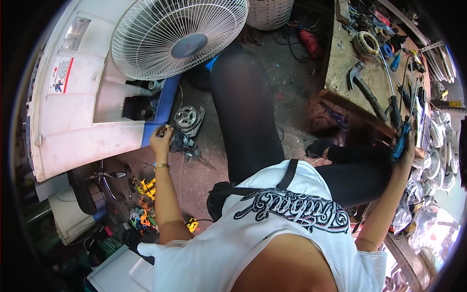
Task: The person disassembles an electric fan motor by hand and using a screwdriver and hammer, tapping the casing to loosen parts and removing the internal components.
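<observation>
My left hand (160,139) is closed in a pinch at the left, beside a grey fan motor (182,142) with a thin shaft; what sits between the fingertips is too small to make out. Just beyond lies a round metal motor housing (188,118) on the floor. Out at the right, my right hand (409,142) is closed around the blue handle of a screwdriver (401,140) by the bench edge. A fan head with a white wire grille and grey centre cap (189,46) stands at the upper left.
The wooden workbench (340,68) at the right carries a hammer (367,90), a copper-wound ring (366,45) and several screwdrivers. A white cabinet-like casing (73,136) fills the left. A red power tool (310,43) and a white basket (270,13) stand at the far side.
</observation>
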A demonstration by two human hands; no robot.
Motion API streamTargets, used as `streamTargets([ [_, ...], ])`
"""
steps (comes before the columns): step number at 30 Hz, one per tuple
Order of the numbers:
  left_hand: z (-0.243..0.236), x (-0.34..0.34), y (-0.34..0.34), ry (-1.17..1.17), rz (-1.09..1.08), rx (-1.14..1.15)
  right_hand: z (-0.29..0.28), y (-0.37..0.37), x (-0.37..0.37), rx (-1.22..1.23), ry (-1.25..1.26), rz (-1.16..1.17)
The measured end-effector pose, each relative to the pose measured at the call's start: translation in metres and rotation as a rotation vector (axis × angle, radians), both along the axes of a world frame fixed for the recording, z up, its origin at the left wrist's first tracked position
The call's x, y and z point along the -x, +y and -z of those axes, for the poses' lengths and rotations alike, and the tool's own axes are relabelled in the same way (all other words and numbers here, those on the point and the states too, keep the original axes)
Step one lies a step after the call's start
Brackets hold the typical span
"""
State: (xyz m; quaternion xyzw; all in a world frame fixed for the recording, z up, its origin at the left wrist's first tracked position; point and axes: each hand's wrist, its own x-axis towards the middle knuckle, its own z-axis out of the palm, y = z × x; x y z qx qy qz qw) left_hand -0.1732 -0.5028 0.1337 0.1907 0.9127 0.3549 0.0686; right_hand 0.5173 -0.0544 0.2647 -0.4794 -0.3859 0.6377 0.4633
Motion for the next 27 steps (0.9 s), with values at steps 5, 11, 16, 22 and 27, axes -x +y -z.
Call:
streamTargets([
  [5, 0.048, 0.002, -0.011, 0.096, -0.130, 0.170, 0.003, 0.002, -0.018, 0.019, -0.017, 0.000],
  [11, 0.110, 0.022, -0.035, 0.040, -0.168, 0.377, 0.017, 0.004, 0.003, 0.008, -0.078, -0.067],
  [16, 0.157, 0.041, -0.029, -0.054, -0.042, 0.267, 0.002, -0.017, 0.017, -0.043, -0.197, -0.015],
  [22, 0.148, 0.050, -0.020, -0.073, 0.192, 0.185, -0.011, -0.018, 0.035, -0.013, -0.244, 0.029],
  [27, 0.143, 0.029, 0.004, -0.121, -0.240, 0.527, -0.020, -0.004, 0.039, -0.051, -0.313, -0.109],
])
